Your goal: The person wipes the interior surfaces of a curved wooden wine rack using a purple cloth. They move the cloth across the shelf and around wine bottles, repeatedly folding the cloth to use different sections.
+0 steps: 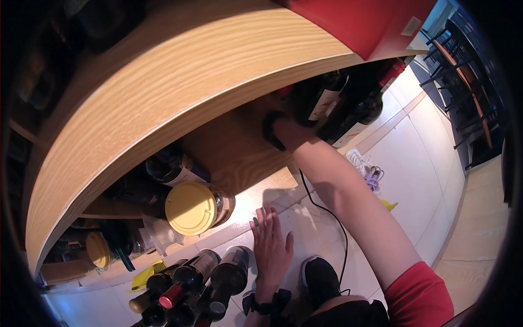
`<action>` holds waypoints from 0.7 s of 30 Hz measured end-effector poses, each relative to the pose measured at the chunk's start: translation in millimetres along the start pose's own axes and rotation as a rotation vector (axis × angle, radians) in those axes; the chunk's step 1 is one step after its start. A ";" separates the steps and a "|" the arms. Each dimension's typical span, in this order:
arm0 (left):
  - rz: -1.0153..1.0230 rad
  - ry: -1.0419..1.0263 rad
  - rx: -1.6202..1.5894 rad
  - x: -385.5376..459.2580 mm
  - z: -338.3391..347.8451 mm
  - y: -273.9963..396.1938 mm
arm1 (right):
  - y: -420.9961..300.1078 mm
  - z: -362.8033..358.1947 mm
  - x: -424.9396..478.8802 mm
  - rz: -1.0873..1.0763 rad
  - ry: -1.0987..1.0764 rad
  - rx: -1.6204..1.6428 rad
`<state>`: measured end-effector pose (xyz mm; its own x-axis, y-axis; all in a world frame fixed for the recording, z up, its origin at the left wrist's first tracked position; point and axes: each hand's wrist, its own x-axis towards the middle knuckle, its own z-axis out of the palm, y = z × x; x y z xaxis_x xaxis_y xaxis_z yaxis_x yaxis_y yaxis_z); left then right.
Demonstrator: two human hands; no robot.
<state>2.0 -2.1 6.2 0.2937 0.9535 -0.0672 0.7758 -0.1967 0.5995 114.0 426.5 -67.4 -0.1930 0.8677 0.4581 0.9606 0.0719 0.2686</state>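
Observation:
My right arm reaches into the shadowed lower compartment of a wooden shelf (163, 77). Deep in that shade, my right hand (267, 104) is too dark to show whether it grips anything. Just to its right are dark wine bottles (327, 100) with pale labels, one with a red neck capsule (392, 73). My left hand (271, 243) hangs over the tiled floor at the shelf's front edge, holding nothing, thumb apart from the fingers. To its left stands a jar with a yellow lid (191, 208). Several wine bottles (229, 272) are grouped on the floor beside it.
A red box (363, 24) rests on the shelf top. More bottles (173, 165) and a second yellow lid (98, 249) are inside the shelf at left. A black cable (343, 229) crosses the floor near my shoe (320, 280). Chairs (466, 69) stand at far right.

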 end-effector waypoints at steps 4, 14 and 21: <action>-0.001 0.092 0.051 -2.3 -4.5 -3.9 | -31.4 -33.0 -17.9 0.034 0.106 0.019; -0.002 0.101 0.003 -3.7 -2.1 -12.3 | -52.2 -71.2 -37.6 0.065 -0.098 -0.011; -0.042 0.042 -0.043 0.4 -10.1 -2.7 | -35.2 -92.4 -48.2 -0.040 -0.298 0.090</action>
<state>-5.6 1.2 12.6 0.2371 0.9697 -0.0595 0.7619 -0.1476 0.6306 71.0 336.7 -20.6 -0.1769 0.9683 0.1764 0.9698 0.1409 0.1991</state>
